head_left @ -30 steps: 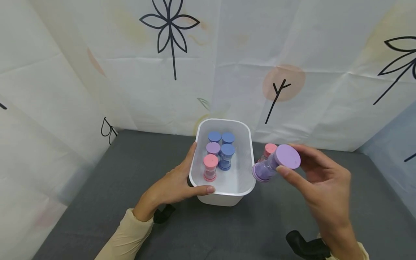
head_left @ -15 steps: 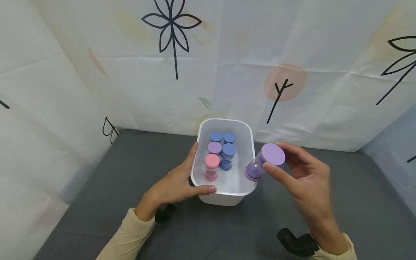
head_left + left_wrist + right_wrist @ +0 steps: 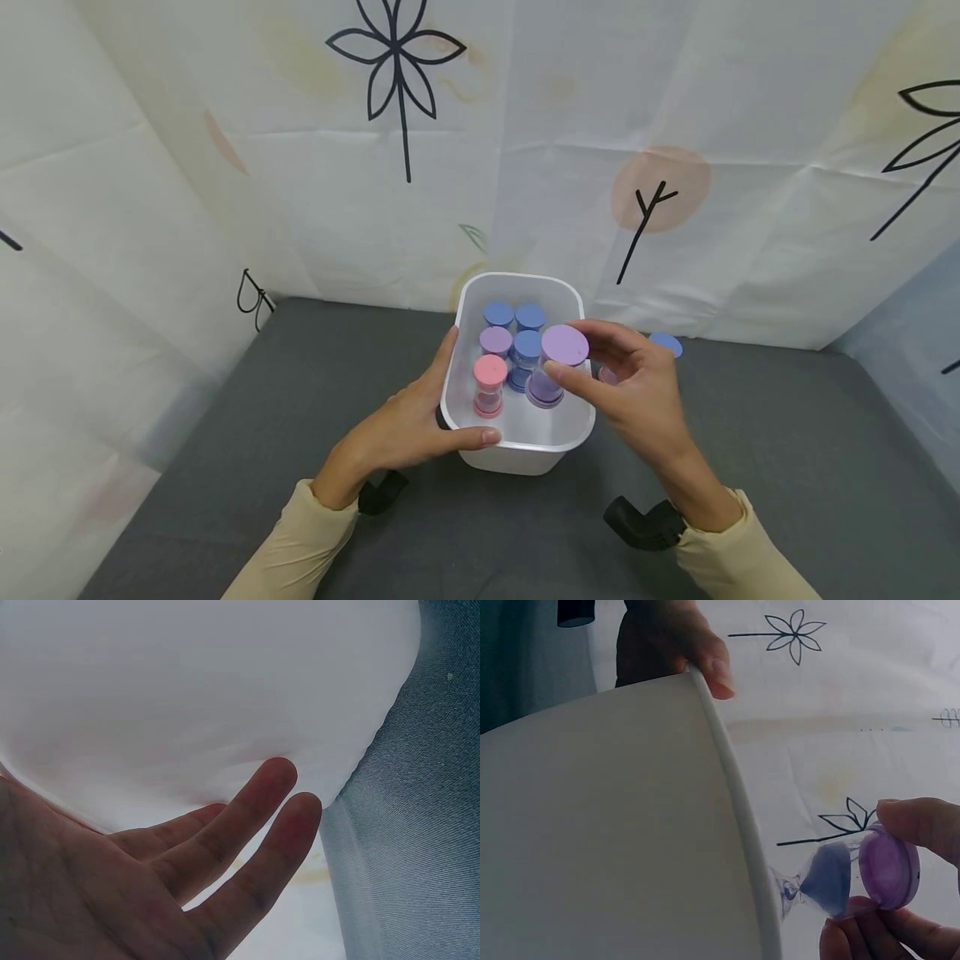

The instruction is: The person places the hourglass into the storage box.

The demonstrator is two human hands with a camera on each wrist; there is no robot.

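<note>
Right hand pinches a purple sand timer by its top cap, inside the white tub. Left hand, fingers fairly straight, steadies the tub's near-left corner.

The white bin's outer wall fills the left and middle of the right wrist view, its rim curving down to the lower edge. Just right of that rim, the right hand's fingertips pinch the purple end cap of a small sand timer (glass bulbs with blue-violet sand), which lies tilted with its far end hidden behind the rim. At the top, the other hand's thumb hooks over the bin's rim. Behind hangs a white cloth with black flower drawings.
</note>
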